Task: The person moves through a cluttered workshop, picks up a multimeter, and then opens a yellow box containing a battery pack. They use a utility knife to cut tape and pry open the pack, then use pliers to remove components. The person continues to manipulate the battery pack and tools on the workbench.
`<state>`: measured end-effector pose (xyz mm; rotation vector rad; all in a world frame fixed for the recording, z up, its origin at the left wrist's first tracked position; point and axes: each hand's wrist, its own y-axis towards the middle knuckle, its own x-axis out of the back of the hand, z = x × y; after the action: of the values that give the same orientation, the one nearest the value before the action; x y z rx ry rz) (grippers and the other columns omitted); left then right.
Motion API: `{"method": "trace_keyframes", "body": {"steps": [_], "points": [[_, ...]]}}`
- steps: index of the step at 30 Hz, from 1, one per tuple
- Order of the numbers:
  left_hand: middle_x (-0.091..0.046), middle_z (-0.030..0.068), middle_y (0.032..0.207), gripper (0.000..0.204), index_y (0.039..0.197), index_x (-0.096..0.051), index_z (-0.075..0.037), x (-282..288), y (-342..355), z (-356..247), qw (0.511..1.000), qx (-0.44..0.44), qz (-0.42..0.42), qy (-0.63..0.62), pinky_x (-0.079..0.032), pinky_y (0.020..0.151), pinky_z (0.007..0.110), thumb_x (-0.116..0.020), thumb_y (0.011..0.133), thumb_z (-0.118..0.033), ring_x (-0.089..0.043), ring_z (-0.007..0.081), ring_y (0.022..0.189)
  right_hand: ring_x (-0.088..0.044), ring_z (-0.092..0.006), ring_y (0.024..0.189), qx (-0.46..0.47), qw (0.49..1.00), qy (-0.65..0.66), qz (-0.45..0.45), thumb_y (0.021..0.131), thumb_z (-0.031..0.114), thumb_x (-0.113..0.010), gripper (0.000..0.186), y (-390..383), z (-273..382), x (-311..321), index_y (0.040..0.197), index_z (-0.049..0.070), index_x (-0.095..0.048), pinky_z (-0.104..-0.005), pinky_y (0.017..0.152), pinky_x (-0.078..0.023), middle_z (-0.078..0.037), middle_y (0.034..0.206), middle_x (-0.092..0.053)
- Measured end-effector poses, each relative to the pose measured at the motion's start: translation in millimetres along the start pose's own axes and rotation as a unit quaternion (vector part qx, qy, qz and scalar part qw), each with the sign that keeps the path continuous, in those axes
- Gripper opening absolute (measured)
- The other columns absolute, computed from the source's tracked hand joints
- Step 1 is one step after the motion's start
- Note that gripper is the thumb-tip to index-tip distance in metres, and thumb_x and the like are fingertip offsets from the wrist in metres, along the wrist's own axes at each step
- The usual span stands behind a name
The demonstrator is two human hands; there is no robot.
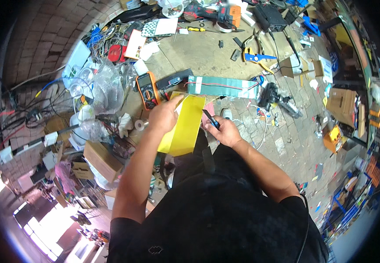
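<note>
Yellow sheet point(184, 127) looks uncut so far: I grip it in my left hand point(165, 115), my right hand point(225, 131) clamped on a dark blade point(210, 119) at its edge.

Cluttered paved floor point(286, 144), brick wall point(36, 39), bright daylight lower left.

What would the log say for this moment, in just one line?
left hand: holds yellow sheet | right hand: holds dark cutter at sheet edge

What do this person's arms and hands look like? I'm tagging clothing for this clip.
Both forearms are bare, with no gloves on the left hand or right hand. Short black sleeves end above the elbows, part of a black top. No watch or rings are discernible.
</note>
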<state>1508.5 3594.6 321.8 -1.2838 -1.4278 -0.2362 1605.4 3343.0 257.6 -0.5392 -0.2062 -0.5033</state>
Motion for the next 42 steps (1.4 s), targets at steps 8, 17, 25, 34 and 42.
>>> {"method": "trace_keyframes", "body": {"steps": [8, 17, 25, 34, 42], "points": [[-0.072, 0.0134, 0.128, 0.063, 0.148, -0.058, -0.022, 19.2, -1.4, -12.8, 0.995, 0.074, 0.056, -0.027, -0.056, 0.094, 0.042, -0.072, 0.087, -0.008, -0.072, 0.033, 0.109, -0.072, -0.0437, 0.09, -0.006, 0.996, -0.072, 0.044, 0.095, 0.038, -0.067, 0.034, 20.6, -14.9, 29.4, 0.11, 0.008, -0.069, -0.0497, 0.08, -0.057, -0.024, 0.093, -0.073], [-0.053, 0.0121, 0.151, 0.074, 0.149, -0.052, -0.012, -86.1, -67.4, -40.8, 0.977, 0.04, -0.21, -0.007, -0.041, 0.113, 0.049, -0.082, 0.082, -0.023, -0.05, 0.0339, 0.139, -0.072, -0.0442, 0.091, 0.066, 0.98, -0.139, 0.123, 0.094, 0.036, -0.069, 0.033, 18.4, -13.1, 60.6, 0.109, 0.007, -0.069, -0.0498, 0.082, -0.057, -0.023, 0.093, -0.074], [-0.058, 0.0196, 0.143, 0.071, 0.145, -0.055, -0.005, -133.5, -133.7, -34.9, 0.927, 0.132, -0.291, -0.197, -0.041, 0.115, 0.048, -0.081, 0.082, -0.022, -0.051, 0.0403, 0.136, -0.07, -0.022, 0.083, 0.039, 0.989, -0.089, 0.113, 0.097, 0.032, -0.075, 0.034, 11.3, 29.6, 116.0, 0.113, 0.003, -0.071, -0.0367, 0.079, -0.056, -0.015, 0.089, -0.073], [-0.07, 0.021, 0.124, 0.048, 0.127, -0.067, 0.0, -206.1, -208.5, 1.8, 0.838, 0.33, -0.21, -0.381, -0.053, 0.101, 0.045, -0.077, 0.09, -0.029, -0.068, 0.0379, 0.114, -0.069, -0.0476, 0.091, 0.158, 0.932, -0.316, -0.086, 0.093, 0.037, -0.069, 0.045, 132.7, 82.1, 185.8, 0.123, 0.005, -0.065, -0.0536, 0.08, -0.055, -0.026, 0.091, -0.072], [-0.077, 0.0199, 0.109, 0.047, 0.125, -0.069, -0.001, -307.4, -269.6, 20.8, 0.821, 0.367, -0.08, -0.429, -0.058, 0.089, 0.04, -0.079, 0.091, -0.031, -0.076, 0.0322, 0.102, -0.072, -0.0162, 0.108, 0.367, 0.926, -0.028, -0.08, 0.1, 0.015, -0.07, 0.033, 108.8, 197.8, 196.4, 0.13, 0.002, -0.069, -0.0332, 0.094, -0.056, -0.008, 0.125, -0.073]]}}
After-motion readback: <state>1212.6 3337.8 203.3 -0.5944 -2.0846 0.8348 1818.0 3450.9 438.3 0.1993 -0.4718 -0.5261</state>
